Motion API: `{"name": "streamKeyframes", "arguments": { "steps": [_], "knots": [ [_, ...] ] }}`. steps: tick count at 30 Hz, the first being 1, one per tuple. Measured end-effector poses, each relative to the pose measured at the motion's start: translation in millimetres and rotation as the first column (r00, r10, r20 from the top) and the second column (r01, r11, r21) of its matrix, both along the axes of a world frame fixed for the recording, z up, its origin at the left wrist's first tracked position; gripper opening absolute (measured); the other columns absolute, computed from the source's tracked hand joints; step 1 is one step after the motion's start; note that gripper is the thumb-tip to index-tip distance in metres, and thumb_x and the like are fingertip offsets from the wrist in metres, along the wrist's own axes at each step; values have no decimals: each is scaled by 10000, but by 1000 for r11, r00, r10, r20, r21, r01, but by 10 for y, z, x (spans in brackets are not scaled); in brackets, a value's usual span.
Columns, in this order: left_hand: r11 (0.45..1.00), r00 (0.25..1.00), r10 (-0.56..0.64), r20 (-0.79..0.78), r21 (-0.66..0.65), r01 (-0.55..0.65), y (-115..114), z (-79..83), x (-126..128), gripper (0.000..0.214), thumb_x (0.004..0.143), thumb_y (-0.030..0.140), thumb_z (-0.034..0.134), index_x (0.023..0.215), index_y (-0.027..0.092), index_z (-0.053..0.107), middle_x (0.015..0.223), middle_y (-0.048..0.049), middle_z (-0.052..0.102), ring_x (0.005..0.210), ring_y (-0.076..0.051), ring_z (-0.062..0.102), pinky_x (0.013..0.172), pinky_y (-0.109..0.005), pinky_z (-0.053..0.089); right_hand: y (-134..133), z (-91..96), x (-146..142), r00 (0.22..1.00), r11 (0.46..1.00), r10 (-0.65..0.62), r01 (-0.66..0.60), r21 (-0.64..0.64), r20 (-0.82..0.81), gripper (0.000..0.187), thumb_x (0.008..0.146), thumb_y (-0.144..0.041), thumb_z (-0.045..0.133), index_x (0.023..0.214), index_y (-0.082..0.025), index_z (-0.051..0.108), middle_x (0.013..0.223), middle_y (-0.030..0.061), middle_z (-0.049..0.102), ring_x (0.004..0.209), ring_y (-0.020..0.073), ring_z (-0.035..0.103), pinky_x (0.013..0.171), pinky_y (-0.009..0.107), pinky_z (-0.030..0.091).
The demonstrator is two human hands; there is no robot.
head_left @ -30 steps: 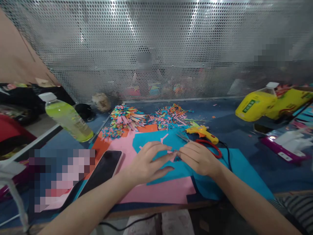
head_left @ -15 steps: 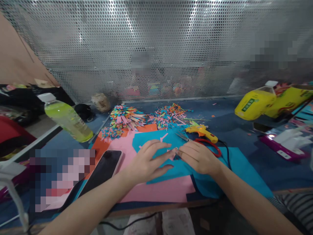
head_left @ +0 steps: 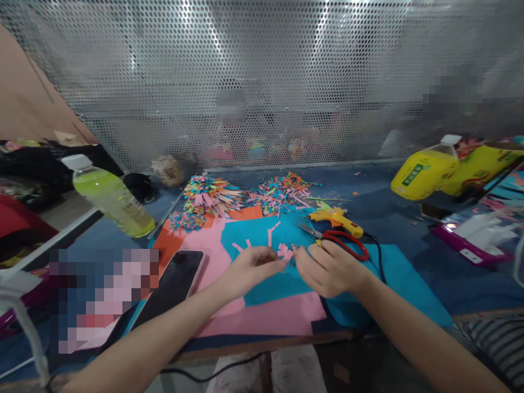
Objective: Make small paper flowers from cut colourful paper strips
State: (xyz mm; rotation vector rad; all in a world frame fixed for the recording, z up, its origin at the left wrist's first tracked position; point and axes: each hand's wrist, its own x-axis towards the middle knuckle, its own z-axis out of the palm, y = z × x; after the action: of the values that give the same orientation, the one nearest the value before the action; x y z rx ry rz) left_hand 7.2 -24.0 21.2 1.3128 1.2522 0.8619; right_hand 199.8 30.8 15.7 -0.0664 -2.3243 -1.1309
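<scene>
A small cut piece of pink paper (head_left: pixel 285 251) is between my two hands above a blue sheet (head_left: pixel 266 292). My left hand (head_left: pixel 254 271) has its thumb and fingers brought together at the lower left of that piece. At its right edge, the fingertips of my right hand (head_left: pixel 333 268) are pinched; exactly what they grip is partly hidden. Loose pink strips (head_left: pixel 269 237) lie on the blue sheet beyond my left hand. Just past my right hand are red-handled scissors (head_left: pixel 347 244) and a yellow glue gun (head_left: pixel 338 219).
Behind the sheets stand a multicoloured paper-strip cone (head_left: pixel 210 197) and a heap of paper scraps (head_left: pixel 282 191). A phone (head_left: pixel 174 284) and a green drink bottle (head_left: pixel 110 196) are left. Yellow bottles (head_left: pixel 423 172) and a purple tissue pack (head_left: pixel 466 248) are right. Perforated metal panel (head_left: pixel 270 71) closes the back.
My left hand's spread fingers have curled in toward the thumb. My right hand has turned slightly, and the pink piece between the hands shows more clearly.
</scene>
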Motion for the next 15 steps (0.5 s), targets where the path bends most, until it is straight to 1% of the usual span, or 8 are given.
{"name": "streamKeyframes", "arguments": {
  "steps": [3, 6, 10, 15],
  "knots": [
    [1000, 999, 24, 46, -1, -24, 6, -23, 16, 252, 633, 379, 632, 633, 152, 521, 507, 64, 399, 445, -57, 349, 425, -195, 243, -13, -1, -18, 1000, 1000, 14, -14, -14, -3, 146, 811, -175, 467, 775, -153, 607, 820, 58, 618, 685, 140, 485, 565, 314, 322],
    [998, 995, 53, 86, -36, -50, 10, -23, 18, 238, 597, 342, 657, 635, 151, 520, 509, 67, 407, 436, -47, 331, 416, -189, 246, -15, -4, -25, 1000, 1000, 14, -14, 13, 2, 151, 809, -175, 468, 776, -160, 614, 820, 52, 622, 681, 139, 486, 559, 309, 329],
    [995, 995, 57, 81, -83, -51, 12, -27, 10, 255, 575, 348, 664, 627, 155, 506, 492, 66, 413, 428, -49, 336, 400, -182, 256, -14, -12, -28, 1000, 1000, 22, -22, 15, 14, 183, 805, -181, 444, 785, -152, 624, 825, 59, 621, 685, 152, 497, 555, 317, 342],
    [992, 997, 43, 66, -119, -35, 19, -45, -3, 270, 573, 365, 659, 630, 150, 506, 550, 29, 498, 448, -55, 372, 391, -178, 272, -23, -15, -37, 999, 999, 41, -41, -2, 25, 208, 805, -183, 418, 775, -162, 623, 829, 58, 622, 687, 155, 499, 553, 317, 344]
  ]
}}
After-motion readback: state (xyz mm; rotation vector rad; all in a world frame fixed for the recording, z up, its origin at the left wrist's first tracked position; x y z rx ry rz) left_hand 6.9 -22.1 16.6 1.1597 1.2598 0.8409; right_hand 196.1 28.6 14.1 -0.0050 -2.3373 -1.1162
